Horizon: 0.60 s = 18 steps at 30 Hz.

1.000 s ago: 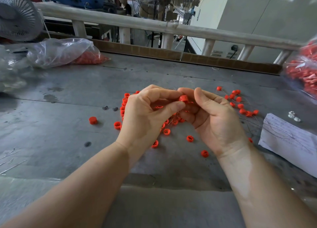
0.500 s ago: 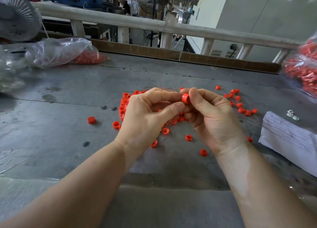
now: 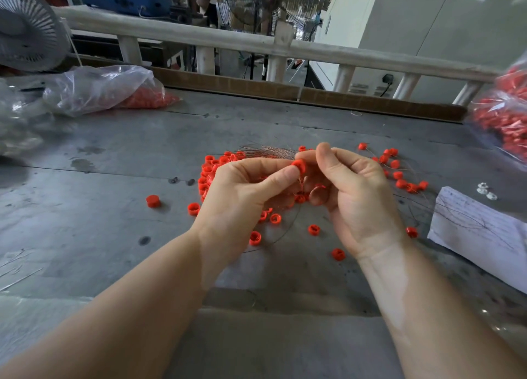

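Left hand (image 3: pixel 242 190) pinches one red cap (image 3: pixel 299 166) above the surface (image 3: pixel 114 207), turned toward the right hand (image 3: pixel 353 185). That hand's thumb and forefinger nip a thin wire (image 3: pixel 286 232), likely for threading (strand barely visible). Loose caps (image 3: pixel 216 165) and a wire bundle (image 3: pixel 268 150) lie beneath, paper (image 3: pixel 479 230) to the right. Nothing blocks the work.

Left hand (image 3: pixel 239 199) pinches red cap (image 3: pixel 300 166) (right hand (image 3: pixel 359 196) just beside).

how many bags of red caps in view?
2. Left bag at back left; right bag at right edge, partly cut off. Others may lie outside the frame.
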### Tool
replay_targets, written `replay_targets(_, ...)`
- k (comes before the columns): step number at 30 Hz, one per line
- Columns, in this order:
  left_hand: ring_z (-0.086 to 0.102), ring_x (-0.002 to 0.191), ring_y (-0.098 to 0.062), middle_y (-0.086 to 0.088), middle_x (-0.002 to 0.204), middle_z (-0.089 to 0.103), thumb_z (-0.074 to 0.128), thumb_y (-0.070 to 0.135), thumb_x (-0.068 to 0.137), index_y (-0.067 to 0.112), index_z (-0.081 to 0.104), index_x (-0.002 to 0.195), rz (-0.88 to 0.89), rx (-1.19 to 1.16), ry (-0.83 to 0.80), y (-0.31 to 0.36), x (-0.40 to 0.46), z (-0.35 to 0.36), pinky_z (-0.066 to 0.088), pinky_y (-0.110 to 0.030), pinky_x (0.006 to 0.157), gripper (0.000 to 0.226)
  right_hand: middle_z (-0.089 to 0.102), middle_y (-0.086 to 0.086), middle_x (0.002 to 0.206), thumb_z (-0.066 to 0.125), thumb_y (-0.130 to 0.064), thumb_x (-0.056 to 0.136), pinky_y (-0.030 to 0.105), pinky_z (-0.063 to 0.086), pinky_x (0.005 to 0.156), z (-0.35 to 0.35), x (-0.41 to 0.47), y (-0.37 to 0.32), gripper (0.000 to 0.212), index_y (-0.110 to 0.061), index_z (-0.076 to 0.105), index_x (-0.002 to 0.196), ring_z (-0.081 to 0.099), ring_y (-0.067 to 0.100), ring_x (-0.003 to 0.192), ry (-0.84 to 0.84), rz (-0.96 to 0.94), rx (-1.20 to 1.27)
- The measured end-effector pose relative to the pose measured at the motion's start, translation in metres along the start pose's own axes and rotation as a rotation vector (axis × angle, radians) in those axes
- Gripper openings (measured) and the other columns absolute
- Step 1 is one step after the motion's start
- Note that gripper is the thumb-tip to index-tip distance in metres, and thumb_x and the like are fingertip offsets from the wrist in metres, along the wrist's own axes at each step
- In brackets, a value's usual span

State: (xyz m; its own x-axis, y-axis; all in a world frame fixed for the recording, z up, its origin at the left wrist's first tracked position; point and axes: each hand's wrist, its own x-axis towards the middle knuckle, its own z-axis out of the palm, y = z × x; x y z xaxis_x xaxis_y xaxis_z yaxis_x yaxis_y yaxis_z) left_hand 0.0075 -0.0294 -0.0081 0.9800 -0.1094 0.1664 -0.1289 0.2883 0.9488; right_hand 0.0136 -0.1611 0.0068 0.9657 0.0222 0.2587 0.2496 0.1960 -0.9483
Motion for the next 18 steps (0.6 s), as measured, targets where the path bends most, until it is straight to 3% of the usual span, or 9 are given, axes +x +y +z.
replay_targets(2, 0.069, 0.069, -0.014, -0.004, 0.072, 0.073, 0.071, 0.032, 0.058, 0.020, 0.077, 0.073, -0.024, -0.046, -0.010, 0.0000, 0.0007, -0.0005, 0.057, -0.028, 0.069, 0.020, 0.067, -0.002, 0.062, 0.062, -0.031, 0.076, 0.015, 0.039, 0.044, 0.0000, -0.0002, -0.0001, 0.021, -0.017, 0.074, 0.066, 0.056, 0.006, 0.053, -0.018, 0.009, -0.004)
replay_targets(6, 0.069, 0.074, -0.018, -0.006, 0.074, 0.072, 0.074, 0.032, 0.056, 0.014, 0.076, 0.075, -0.029, -0.083, -0.010, -0.0014, 0.0017, -0.0021, 0.057, -0.035, 0.079, 0.026, 0.069, -0.004, 0.063, 0.072, -0.022, 0.063, 0.012, 0.042, 0.046, 0.0015, -0.0024, 0.0002, 0.010, -0.015, 0.070, 0.071, 0.061, 0.002, 0.055, -0.059, -0.026, -0.003)
replay_targets(11, 0.067, 0.060, -0.012, -0.005, 0.064, 0.070, 0.076, 0.027, 0.049, 0.010, 0.071, 0.067, -0.049, -0.159, -0.009, -0.0003, 0.0021, -0.0016, 0.053, -0.017, 0.058, 0.025, 0.070, 0.000, 0.066, 0.070, -0.027, 0.058, 0.019, 0.049, 0.054, 0.0012, -0.0007, 0.0038, 0.013, -0.018, 0.075, 0.066, 0.061, 0.010, 0.059, -0.086, 0.036, 0.044)
replay_targets(18, 0.068, 0.062, -0.011, -0.003, 0.065, 0.071, 0.077, 0.028, 0.051, 0.016, 0.072, 0.059, 0.048, -0.021, 0.023, 0.0005, 0.0002, -0.0013, 0.053, -0.018, 0.060, 0.015, 0.069, -0.001, 0.066, 0.069, -0.022, 0.063, 0.018, 0.051, 0.059, -0.0038, 0.0009, 0.0056, 0.007, -0.018, 0.074, 0.066, 0.064, 0.009, 0.063, -0.111, 0.001, 0.011)
